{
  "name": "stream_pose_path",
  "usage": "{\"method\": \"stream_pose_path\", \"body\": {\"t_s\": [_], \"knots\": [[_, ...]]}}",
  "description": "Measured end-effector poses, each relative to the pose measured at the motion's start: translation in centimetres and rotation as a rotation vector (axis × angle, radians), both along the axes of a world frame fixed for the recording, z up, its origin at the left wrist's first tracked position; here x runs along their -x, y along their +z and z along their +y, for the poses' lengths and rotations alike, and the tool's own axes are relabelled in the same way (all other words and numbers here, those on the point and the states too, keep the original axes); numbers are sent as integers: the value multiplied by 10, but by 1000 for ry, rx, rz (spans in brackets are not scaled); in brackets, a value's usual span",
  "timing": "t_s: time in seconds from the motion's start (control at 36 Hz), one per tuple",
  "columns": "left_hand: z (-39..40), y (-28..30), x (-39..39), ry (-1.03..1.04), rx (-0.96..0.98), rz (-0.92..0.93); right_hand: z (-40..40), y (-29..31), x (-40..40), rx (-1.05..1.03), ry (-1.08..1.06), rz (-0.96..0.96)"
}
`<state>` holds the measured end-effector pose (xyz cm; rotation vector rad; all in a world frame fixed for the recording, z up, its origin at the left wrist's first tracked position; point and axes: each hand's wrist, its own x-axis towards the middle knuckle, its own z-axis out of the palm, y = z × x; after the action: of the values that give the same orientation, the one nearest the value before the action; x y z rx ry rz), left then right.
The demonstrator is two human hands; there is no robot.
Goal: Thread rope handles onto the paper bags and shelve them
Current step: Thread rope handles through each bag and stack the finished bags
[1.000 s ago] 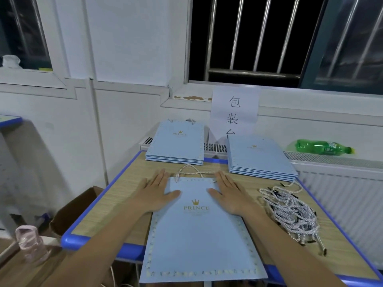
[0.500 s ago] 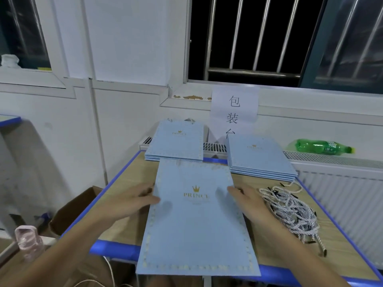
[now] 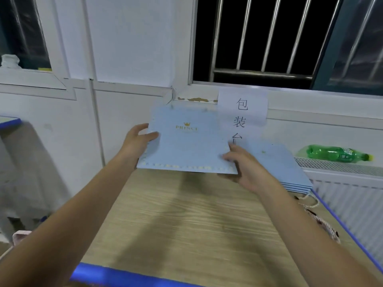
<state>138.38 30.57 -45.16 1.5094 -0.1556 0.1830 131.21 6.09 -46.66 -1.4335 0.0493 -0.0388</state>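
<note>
Now lifting paper bag point(image 3: 186, 146) off table point(image 3: 186, 220), carrying toward far-left stack spot; left hand point(image 3: 136, 141) and right hand point(image 3: 242, 164) apart, pinching opposite side edges, keeping it flat; ropes point(image 3: 323, 222) lying right.

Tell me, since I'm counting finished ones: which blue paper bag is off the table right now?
The PRINCE-printed bag, gripped by the left hand and right hand; the others lie stacked at right.

Left hand point(image 3: 138, 141): mine, bare, no ring, no glove.
Right hand point(image 3: 246, 168): mine, bare, nothing on the fingers.
Forearms: both bare, no sleeves showing.
Wrists: no watch, no band.
</note>
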Motion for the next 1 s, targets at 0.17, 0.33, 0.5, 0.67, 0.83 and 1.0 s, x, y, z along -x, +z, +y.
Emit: {"method": "stream_pose_path", "body": {"t_s": [0.17, 0.33, 0.5, 0.67, 0.83, 1.0], "knots": [[-4, -17, -33, -111, 319, 282, 4, -19, -32, -51, -129, -38], [-2, -18, -61, -208, 307, 42, 6, -5, -77, -59, -274, -242], [-18, -37, -95, 93, -57, -185, 24, -26, -120, 272, -511, -324], [-11, -99, -117, 158, -607, -110, 27, -91, -124, 724, -403, -165], [-1, -105, -110, -116, -448, 10, 15, -96, -126, 721, -131, -61], [2, -106, -107, -67, -570, -10, 12, -101, -125, 878, -91, -135]]}}
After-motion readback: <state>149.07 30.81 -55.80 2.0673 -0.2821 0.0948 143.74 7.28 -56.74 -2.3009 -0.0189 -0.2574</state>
